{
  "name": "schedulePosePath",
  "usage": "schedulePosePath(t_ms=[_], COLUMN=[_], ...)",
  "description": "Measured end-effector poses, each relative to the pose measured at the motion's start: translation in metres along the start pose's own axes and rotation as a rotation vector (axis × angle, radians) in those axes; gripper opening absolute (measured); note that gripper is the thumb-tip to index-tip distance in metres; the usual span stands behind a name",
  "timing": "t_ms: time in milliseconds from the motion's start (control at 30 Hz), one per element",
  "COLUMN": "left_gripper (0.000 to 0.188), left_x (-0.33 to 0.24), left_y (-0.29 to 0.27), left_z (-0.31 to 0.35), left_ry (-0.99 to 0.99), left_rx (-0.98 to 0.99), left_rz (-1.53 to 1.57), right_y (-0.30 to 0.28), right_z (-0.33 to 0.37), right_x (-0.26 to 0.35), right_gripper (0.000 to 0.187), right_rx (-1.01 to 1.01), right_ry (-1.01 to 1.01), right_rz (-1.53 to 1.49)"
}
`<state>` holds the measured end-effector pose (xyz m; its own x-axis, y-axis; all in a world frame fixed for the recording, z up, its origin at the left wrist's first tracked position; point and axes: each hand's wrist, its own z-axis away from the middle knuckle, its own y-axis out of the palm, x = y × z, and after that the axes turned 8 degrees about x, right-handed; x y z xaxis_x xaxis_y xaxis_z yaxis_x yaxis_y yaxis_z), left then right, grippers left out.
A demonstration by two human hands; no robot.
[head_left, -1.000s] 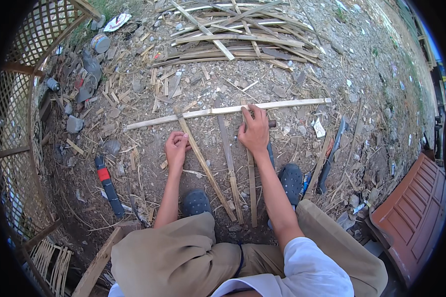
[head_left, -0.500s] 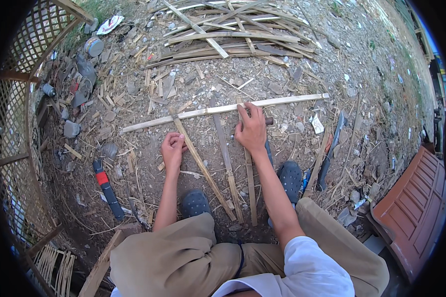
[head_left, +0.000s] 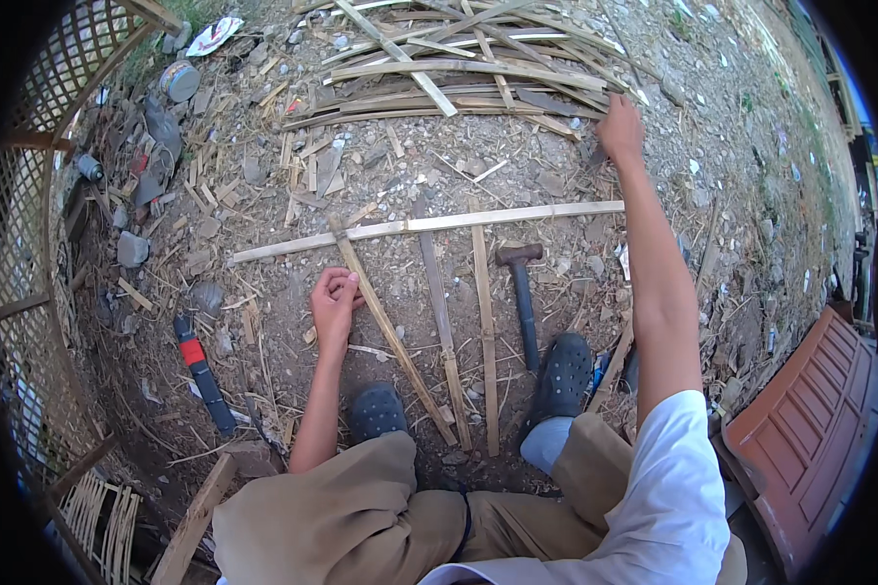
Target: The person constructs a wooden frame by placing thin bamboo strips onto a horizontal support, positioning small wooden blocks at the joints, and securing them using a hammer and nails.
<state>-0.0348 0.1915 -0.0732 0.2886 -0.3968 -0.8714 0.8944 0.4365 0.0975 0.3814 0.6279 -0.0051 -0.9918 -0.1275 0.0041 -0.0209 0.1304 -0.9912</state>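
Observation:
My right hand (head_left: 621, 130) reaches far forward, its fingers closed on the end of a bamboo strip at the right side of a strip pile (head_left: 478, 73); the fingertips are partly hidden. My left hand (head_left: 334, 300) stays low over the ground with fingers loosely curled and nothing seen in them. Right beside it lies a slanting bamboo strip (head_left: 392, 330). Two more strips, a greyish one (head_left: 437, 292) and a straight one (head_left: 486, 341), point toward me. A long pale strip (head_left: 468, 220) lies crosswise over their far ends.
A hammer (head_left: 524, 302) lies by my right shoe (head_left: 560, 380). Left of my left shoe (head_left: 377, 410) is a dark tool with a red band (head_left: 194, 352). A lattice panel (head_left: 29, 253) stands at left, a brown moulded panel (head_left: 810, 409) at right. Stones and wood scraps litter the ground.
My right hand has left the long crosswise strip and moved forward and right to the pile. The hammer now shows fully. My left hand has barely moved.

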Motion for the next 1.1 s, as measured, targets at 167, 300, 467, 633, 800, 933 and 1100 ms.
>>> schedulePosePath(t_ms=[167,300,467,633,800,933,1100], left_gripper=[0.011,0.012,0.011,0.010,0.012,0.012,0.013], left_x=[-0.001,-0.003,-0.001,0.005,0.010,0.018,-0.001], left_y=[-0.007,-0.004,-0.008,-0.008,-0.004,0.003,-0.013], left_z=[-0.002,0.002,0.001,0.000,-0.003,0.000,-0.004], left_ry=[0.012,-0.035,-0.009,0.010,0.028,0.047,0.086], left_rx=[-0.038,-0.046,-0.033,-0.035,-0.027,-0.017,-0.062], left_rz=[-0.019,-0.032,-0.025,-0.022,0.006,0.051,-0.026], right_y=[-0.005,-0.017,-0.069,-0.163,-0.314,-0.422,-0.414], right_z=[-0.044,-0.031,-0.034,-0.015,0.023,0.045,0.137], right_x=[-0.025,-0.041,-0.121,-0.243,-0.380,-0.427,-0.343], right_gripper=[0.039,0.024,0.018,0.019,0.021,0.023,0.018], right_rx=[0.284,0.187,0.112,0.107,0.048,0.574,0.597], right_ry=[-0.095,-0.235,-0.240,-0.090,-0.204,0.233,0.449], right_rz=[0.315,0.467,0.649,0.886,0.740,0.133,-0.623])
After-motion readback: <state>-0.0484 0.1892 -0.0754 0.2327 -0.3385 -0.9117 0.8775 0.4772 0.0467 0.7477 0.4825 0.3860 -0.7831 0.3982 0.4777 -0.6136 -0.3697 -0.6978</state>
